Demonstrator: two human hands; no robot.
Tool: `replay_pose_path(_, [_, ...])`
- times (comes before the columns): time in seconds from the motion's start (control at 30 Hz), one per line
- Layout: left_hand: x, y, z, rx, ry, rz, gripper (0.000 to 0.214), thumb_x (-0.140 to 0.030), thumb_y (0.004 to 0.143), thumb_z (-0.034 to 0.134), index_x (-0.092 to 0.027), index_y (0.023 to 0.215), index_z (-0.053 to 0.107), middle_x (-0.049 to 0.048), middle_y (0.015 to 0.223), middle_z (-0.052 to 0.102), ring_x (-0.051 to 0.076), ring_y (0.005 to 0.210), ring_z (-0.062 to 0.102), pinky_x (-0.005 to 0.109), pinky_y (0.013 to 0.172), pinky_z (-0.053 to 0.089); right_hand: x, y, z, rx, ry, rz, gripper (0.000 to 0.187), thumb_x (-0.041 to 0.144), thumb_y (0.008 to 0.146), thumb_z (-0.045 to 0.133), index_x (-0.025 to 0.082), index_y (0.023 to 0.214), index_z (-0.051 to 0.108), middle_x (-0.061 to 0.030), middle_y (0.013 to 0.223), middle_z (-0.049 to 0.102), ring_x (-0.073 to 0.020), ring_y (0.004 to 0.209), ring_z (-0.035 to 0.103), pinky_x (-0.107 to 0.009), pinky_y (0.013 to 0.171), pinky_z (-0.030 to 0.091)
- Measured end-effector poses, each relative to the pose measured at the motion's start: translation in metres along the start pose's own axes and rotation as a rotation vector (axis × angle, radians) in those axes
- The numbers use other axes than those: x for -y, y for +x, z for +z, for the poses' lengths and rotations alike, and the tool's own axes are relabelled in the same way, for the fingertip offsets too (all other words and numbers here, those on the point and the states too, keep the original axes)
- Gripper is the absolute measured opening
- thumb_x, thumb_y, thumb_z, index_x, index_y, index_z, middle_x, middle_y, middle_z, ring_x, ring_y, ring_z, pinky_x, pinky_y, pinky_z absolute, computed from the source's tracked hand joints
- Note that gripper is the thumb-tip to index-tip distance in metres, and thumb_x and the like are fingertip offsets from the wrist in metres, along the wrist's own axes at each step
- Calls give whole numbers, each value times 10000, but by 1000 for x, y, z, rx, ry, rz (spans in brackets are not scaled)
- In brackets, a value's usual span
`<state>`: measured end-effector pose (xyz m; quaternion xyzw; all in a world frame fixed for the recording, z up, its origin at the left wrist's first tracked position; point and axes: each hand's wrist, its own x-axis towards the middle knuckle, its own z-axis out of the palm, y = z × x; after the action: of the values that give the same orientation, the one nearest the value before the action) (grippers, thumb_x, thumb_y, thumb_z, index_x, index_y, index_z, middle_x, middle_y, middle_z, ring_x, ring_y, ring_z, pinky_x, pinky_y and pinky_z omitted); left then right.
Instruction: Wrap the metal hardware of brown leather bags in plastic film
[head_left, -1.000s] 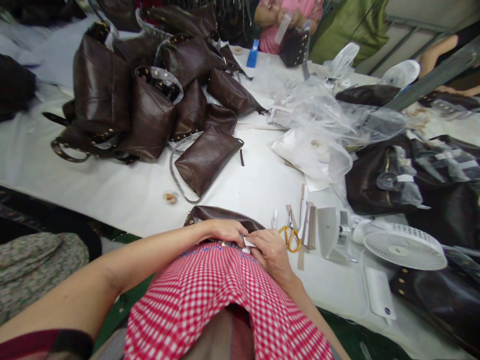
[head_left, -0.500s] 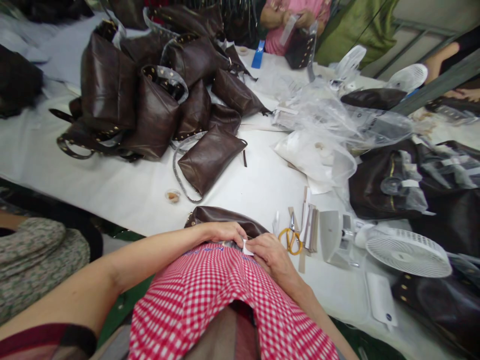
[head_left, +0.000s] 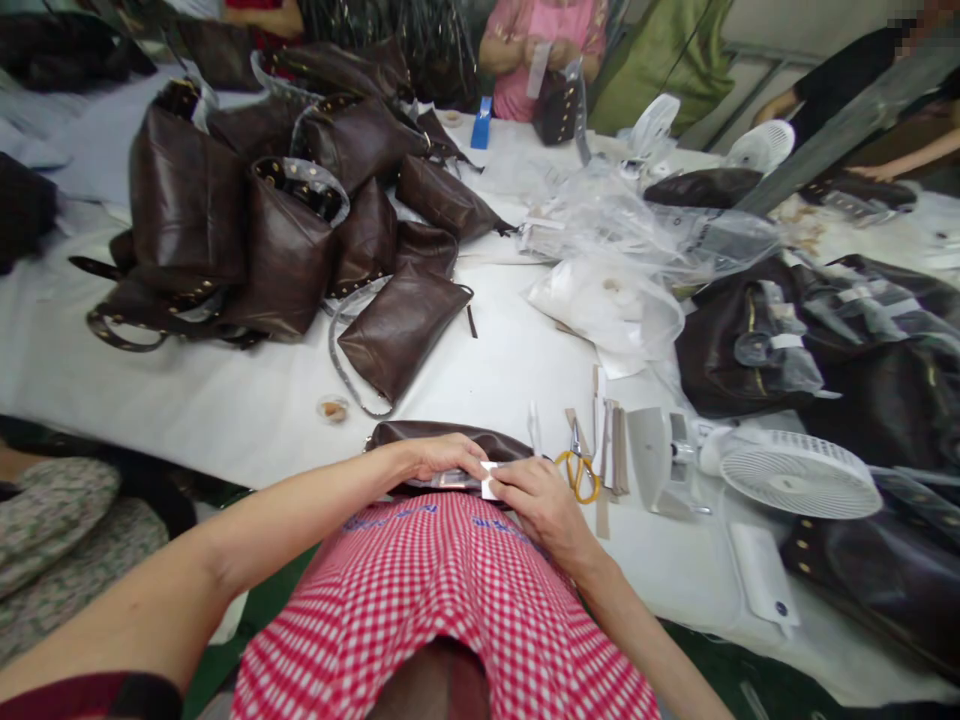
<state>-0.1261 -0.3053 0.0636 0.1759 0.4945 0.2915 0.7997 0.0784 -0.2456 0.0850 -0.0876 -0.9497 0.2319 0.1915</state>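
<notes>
A dark brown leather bag (head_left: 420, 431) lies at the table's front edge, against a red checked apron. My right hand (head_left: 544, 502) is closed, pinching a small white piece of paper or tape (head_left: 488, 481) between thumb and fingers. My left hand (head_left: 446, 456) lies across the bag with its fingers curled and pressed together, its fingertips meeting the white piece's left edge. A shiny clear-wrapped strip (head_left: 451, 480) shows just below the left fingers. What lies directly under both sets of fingertips is hidden.
Yellow-handled scissors (head_left: 577, 475) and several flat strips (head_left: 616, 452) lie right of my hands, beside a white fan (head_left: 801, 474). Piled brown bags (head_left: 187, 190) stand at the back left. Plastic wrapping (head_left: 611, 300) covers the middle right. A co-worker in pink (head_left: 540, 50) handles a bag opposite.
The view has shifted slightly, so the table's contents appear further left. My fingers still meet at the white piece, and more of the clear-wrapped strip shows below my left hand.
</notes>
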Motion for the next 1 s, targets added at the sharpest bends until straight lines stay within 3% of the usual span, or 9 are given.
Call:
replay_pose_path(0.17, [-27, 3, 2, -189, -6, 144, 317, -255, 495, 726, -116, 771, 656, 11, 634, 641, 134, 554, 561, 240, 542, 420, -9, 9, 0, -260, -201, 151, 307, 85, 926, 457, 254, 1042, 686, -68, 1103, 673, -222, 1051, 569, -418, 888, 421])
replay_pose_path(0.27, [-39, -1, 3, -292, 68, 177, 312, -259, 491, 700, -120, 767, 653, -2, 613, 629, 121, 534, 534, 226, 526, 396, -10, -2, 0, -425, -126, 352, 344, 79, 914, 437, 250, 1099, 671, -90, 1073, 650, -218, 1017, 590, -406, 869, 468])
replay_pose_path(0.37, [-44, -6, 5, -325, 109, 166, 305, -268, 504, 692, -127, 771, 655, 4, 636, 644, 130, 562, 548, 221, 535, 399, -19, -35, 2, -567, -36, 543, 279, 137, 917, 460, 219, 1088, 665, -102, 1025, 660, -217, 984, 620, -396, 874, 504])
replay_pose_path(0.5, [-44, -5, 4, -309, 104, 156, 328, -313, 528, 714, -127, 790, 646, 21, 660, 668, 144, 584, 576, 222, 567, 420, -60, -102, -9, -659, -112, 899, 253, 297, 919, 459, 190, 987, 678, -105, 958, 708, -226, 896, 655, -375, 802, 530])
replay_pose_path(0.63, [-46, -3, 3, -280, 94, 120, 383, -352, 528, 747, -128, 823, 649, 27, 679, 681, 146, 590, 585, 215, 572, 421, -116, -156, -36, -592, -226, 1225, 342, 366, 864, 434, 164, 919, 704, -109, 891, 733, -239, 796, 662, -359, 731, 520])
replay_pose_path(0.8, [-49, -3, 2, -274, 116, 97, 386, -389, 544, 773, -138, 811, 652, 30, 689, 686, 153, 597, 587, 218, 584, 425, -178, -179, -76, -423, -302, 1476, 314, 264, 849, 452, 129, 969, 709, -130, 917, 719, -238, 833, 644, -362, 781, 474])
replay_pose_path(0.9, [-48, -3, 1, -273, 120, 82, 409, -413, 560, 783, -139, 837, 657, 35, 712, 691, 161, 611, 593, 223, 594, 429, -206, -183, -90, -253, -267, 1545, 201, 265, 883, 539, 130, 885, 688, -70, 854, 699, -185, 795, 636, -335, 757, 487])
replay_pose_path(1.0, [-46, -3, 3, -272, 115, 82, 412, -420, 587, 781, -143, 864, 655, 36, 741, 697, 157, 624, 596, 218, 599, 430, -226, -184, -92, -120, -230, 1527, 252, 373, 912, 581, 129, 922, 644, -27, 884, 668, -149, 784, 632, -330, 744, 522])
